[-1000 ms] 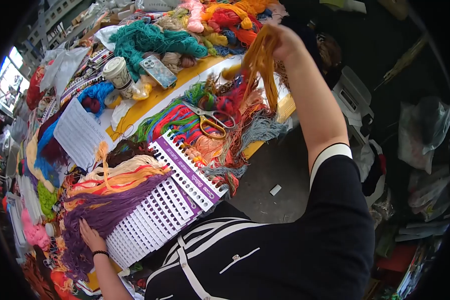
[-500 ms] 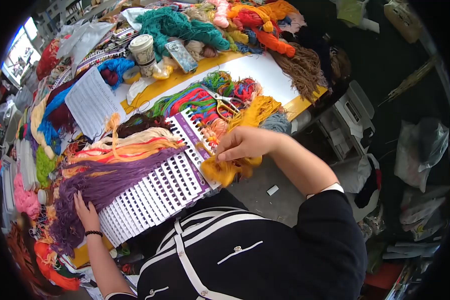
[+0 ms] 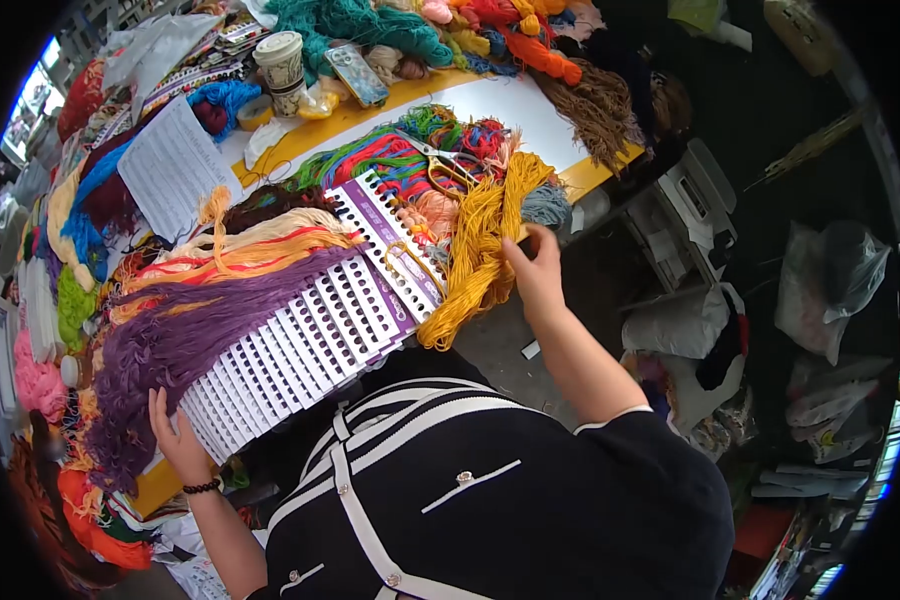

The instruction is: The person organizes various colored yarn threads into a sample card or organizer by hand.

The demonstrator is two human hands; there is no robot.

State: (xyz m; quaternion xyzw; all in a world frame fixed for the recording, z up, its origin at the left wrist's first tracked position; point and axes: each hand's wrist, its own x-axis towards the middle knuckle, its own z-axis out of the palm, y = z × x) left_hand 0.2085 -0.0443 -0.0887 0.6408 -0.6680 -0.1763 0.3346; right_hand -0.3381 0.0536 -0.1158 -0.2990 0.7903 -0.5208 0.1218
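Observation:
My left hand [image 3: 178, 437] rests with its fingers apart at the lower left. It touches the edge of a fanned stack of white punched cards [image 3: 255, 385], beside a long hank of purple thread [image 3: 140, 365]. At the table's right edge, my right hand [image 3: 538, 275] has its thumb and fingers closed on the side of a mustard-yellow thread skein [image 3: 480, 255]. Some of those fingers are hidden. The skein hangs over the end of the purple-printed top card [image 3: 380, 250], where a small loop of yellow thread lies. Scissors with yellow handles [image 3: 440, 165] lie just behind the skein.
Multicoloured thread [image 3: 380, 180] spreads behind the cards. A printed paper sheet [image 3: 175, 170], a lidded paper cup [image 3: 282, 75] and a phone [image 3: 358, 75] stand or lie farther back. Heaped teal skeins [image 3: 360, 40] fill the far side. A white machine or cabinet [image 3: 685, 205] sits right of the table.
My right hand has moved right and up, from over the card's end to the yellow skein's outer side. The skein now lies stretched out longer. My left hand has stayed near the purple thread.

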